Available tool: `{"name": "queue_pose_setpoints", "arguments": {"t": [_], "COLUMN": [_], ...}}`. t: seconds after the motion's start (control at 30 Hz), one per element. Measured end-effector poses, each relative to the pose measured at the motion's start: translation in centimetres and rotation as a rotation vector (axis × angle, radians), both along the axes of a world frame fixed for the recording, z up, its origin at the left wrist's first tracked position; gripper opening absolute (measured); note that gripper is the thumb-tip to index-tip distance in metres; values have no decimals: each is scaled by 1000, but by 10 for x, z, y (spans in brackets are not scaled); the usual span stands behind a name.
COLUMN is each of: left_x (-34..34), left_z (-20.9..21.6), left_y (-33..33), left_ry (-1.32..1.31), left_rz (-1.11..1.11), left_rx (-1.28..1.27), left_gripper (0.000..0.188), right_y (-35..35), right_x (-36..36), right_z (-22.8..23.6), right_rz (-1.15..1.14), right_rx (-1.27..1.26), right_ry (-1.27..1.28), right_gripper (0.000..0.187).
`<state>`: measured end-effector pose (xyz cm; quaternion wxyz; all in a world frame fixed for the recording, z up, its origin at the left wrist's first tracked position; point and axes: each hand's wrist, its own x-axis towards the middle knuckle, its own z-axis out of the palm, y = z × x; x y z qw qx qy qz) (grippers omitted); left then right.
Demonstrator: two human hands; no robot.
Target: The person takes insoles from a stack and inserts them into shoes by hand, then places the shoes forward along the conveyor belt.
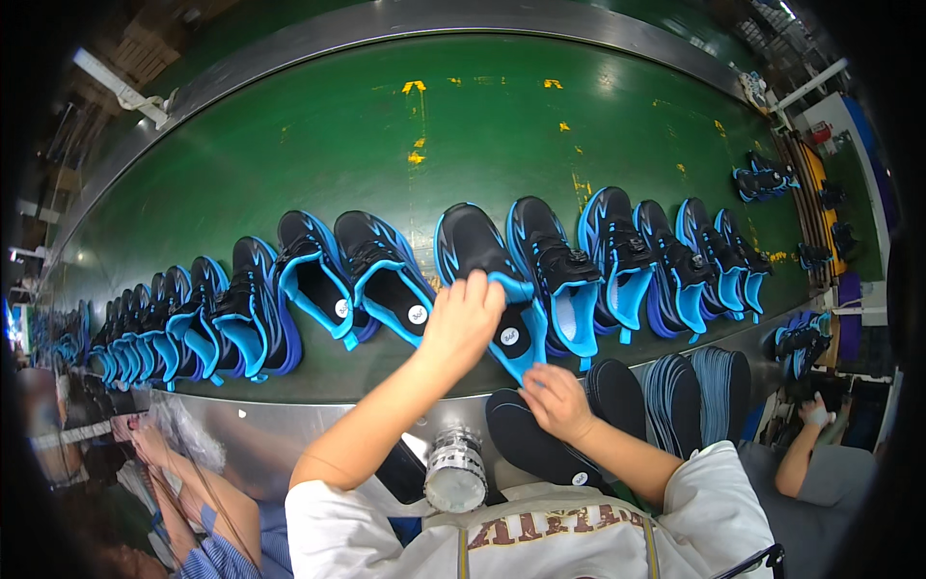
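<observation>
A black sneaker with bright blue trim (473, 239) sits on the green belt in front of me, toe pointing away. My left hand (468, 317) is closed on the tongue area of its opening. At the heel, the fingers of my right hand (559, 399) pinch the blue collar edge. Inside the shoe a dark insole with a round white sticker (509, 336) shows; my left hand hides part of the opening. Just left stands a sneaker with a stickered insole (386, 288), and to the right one with a pale inside (571, 311).
More sneakers (253, 299) line the green conveyor belt (482, 125) on both sides. Stacked insoles (670, 400) and a loose black insole (526, 439) lie along the near metal edge, beside a clear tape roll (455, 473). Co-workers' arms show at lower left (178, 463) and right (808, 439).
</observation>
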<state>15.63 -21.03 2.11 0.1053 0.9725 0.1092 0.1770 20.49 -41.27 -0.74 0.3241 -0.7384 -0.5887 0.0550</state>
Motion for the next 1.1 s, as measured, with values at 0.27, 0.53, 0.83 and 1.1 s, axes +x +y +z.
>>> {"name": "queue_pose_setpoints", "arguments": {"t": [0.27,0.53,0.83,1.1], "left_x": [12,22,10,-41], "left_z": [-32,-19,-8,32], "left_y": [39,43,45,12], "left_ry": [134,461,-20,-634], "left_rz": [51,-160,127,314], "left_rx": [209,243,-554,-1707], "left_gripper": [16,14,12,31], "right_y": [18,-25,-61,-146], "right_x": [4,100,183,41], "right_z": [32,28,23,20], "right_rz": [-57,-393,-434,-374], "right_rx": [29,-200,-317,-382], "right_ry": [99,-163,-539,-94], "right_gripper": [26,43,44,40]}}
